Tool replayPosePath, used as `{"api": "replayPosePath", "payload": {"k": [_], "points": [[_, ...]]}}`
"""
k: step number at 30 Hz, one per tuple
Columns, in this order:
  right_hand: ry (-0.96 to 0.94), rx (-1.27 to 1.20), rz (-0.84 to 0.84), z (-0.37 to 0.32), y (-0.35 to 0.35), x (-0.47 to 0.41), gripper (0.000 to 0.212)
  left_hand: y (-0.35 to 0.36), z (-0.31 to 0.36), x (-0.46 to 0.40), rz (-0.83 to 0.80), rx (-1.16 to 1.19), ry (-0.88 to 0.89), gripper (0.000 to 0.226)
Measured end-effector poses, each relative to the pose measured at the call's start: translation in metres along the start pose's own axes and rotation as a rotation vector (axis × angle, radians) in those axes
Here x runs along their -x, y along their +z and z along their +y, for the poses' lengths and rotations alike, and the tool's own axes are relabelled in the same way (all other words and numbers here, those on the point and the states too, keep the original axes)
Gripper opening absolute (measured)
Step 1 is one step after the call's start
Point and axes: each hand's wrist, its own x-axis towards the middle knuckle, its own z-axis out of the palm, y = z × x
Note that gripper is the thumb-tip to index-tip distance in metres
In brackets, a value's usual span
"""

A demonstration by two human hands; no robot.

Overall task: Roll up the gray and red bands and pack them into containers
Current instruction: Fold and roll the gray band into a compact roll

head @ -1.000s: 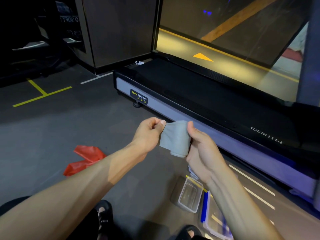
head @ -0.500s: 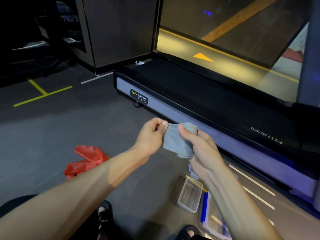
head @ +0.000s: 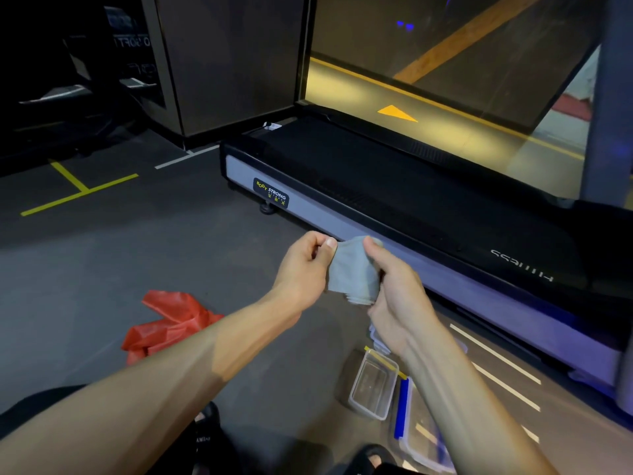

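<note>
The gray band (head: 352, 272) is held in the air between both hands, partly wound into a roll. My left hand (head: 305, 265) pinches its loose left edge between thumb and fingers. My right hand (head: 397, 289) wraps around the rolled part, thumb on top. The red band (head: 168, 323) lies crumpled on the dark floor to the lower left, partly hidden by my left forearm. A small clear container (head: 375, 385) stands open on the floor below my right wrist. Beside it lies a larger clear container with a blue clip (head: 416, 437), mostly behind my right forearm.
A treadmill (head: 394, 200) with a grey side rail runs diagonally just beyond my hands. White lines mark the floor to the right, yellow tape lines to the far left. My black sandals (head: 205, 437) show at the bottom edge. A dark pillar stands at the back.
My right thumb has moved over the top of the gray band and the roll has turned and tightened. Both hands have dropped slightly. The red band and containers have not moved.
</note>
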Motion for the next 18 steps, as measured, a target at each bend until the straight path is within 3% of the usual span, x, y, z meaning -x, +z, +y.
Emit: {"api": "replayPosePath", "payload": {"k": [4, 8, 18], "points": [[-0.049, 0.03, 0.075, 0.0033, 0.0028, -0.0018, 0.05, 0.006, 0.0062, 0.0046, -0.007, 0.049, 0.012, 0.026], [-0.05, 0.019, 0.03, 0.0015, 0.0006, -0.0013, 0.043, 0.0074, 0.0073, 0.004, 0.013, 0.055, 0.015, 0.024], [-0.082, 0.094, -0.047, 0.0034, -0.0024, 0.002, 0.05, 0.0014, 0.0019, 0.0012, 0.006, 0.078, 0.049, 0.02]]}}
